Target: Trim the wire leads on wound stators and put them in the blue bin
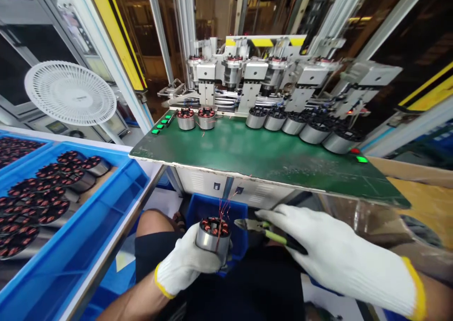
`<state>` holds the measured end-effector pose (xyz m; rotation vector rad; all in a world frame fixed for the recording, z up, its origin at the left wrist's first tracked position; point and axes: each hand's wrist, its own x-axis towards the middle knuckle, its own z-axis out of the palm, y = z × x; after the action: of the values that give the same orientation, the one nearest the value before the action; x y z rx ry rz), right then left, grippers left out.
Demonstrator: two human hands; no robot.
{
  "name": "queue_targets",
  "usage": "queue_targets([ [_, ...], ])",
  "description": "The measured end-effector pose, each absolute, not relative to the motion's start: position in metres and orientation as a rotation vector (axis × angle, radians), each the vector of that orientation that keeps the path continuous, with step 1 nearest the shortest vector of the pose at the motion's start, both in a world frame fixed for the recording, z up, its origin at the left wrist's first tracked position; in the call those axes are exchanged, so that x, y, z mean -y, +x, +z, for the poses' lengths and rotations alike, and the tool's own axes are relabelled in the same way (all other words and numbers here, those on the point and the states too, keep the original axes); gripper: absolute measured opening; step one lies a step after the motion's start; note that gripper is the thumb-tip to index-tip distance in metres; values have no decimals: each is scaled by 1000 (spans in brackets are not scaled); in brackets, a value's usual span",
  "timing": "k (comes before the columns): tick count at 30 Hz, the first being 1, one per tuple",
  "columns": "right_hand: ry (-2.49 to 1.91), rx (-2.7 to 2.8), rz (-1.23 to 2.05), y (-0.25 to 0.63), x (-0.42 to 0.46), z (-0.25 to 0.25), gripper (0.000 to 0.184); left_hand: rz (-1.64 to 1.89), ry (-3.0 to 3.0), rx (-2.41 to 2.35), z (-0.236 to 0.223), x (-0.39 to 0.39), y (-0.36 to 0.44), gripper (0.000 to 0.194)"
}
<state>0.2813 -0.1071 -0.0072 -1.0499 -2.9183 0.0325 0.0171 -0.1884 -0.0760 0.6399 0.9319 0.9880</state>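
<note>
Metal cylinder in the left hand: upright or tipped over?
Upright, or nearly so: the metal cylinder shows its copper coils on top, loose wires rise from it, and the left hand grips its side.

Both hands (307, 231) wear white knit gloves (187, 255) with yellow cuffs (419, 288); the shorts (152, 257) are dark.

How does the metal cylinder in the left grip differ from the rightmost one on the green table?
Place: the held cylinder is in the left grip; the rightmost cylinder stands on the green table.
Top: the held cylinder shows reddish coils; the rightmost cylinder's top looks black.
Wires: long reddish wires rise from the held cylinder; none can be made out on the rightmost cylinder.
Both have silvery sides and black parts on top.
</note>
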Motion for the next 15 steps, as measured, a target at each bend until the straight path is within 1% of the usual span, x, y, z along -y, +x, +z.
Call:
queue_targets([
  [3, -1056, 2954, 257, 266, 120, -1, 69, 948, 689, -1034, -80, 192, 13, 41],
  [5, -1062, 2956, 346, 262, 122, 0, 72, 889, 773, -1182, -79, 195, 11, 41],
  [7, -1058, 2948, 372, 259, 122, -1, 74, 808, 859, -1304, -74, 196, 10, 42],
  [10, -1022, 2952, 378, 255, 121, -2, 77, 737, 897, -1305, -60, 194, 11, 47],
  [13, -995, 2975, 402, 249, 122, -2, 74, 709, 905, -1334, -51, 194, 11, 50],
  [15, -977, 2980, 421, 247, 124, -3, 68, 700, 936, -1387, -51, 196, 9, 50],
])
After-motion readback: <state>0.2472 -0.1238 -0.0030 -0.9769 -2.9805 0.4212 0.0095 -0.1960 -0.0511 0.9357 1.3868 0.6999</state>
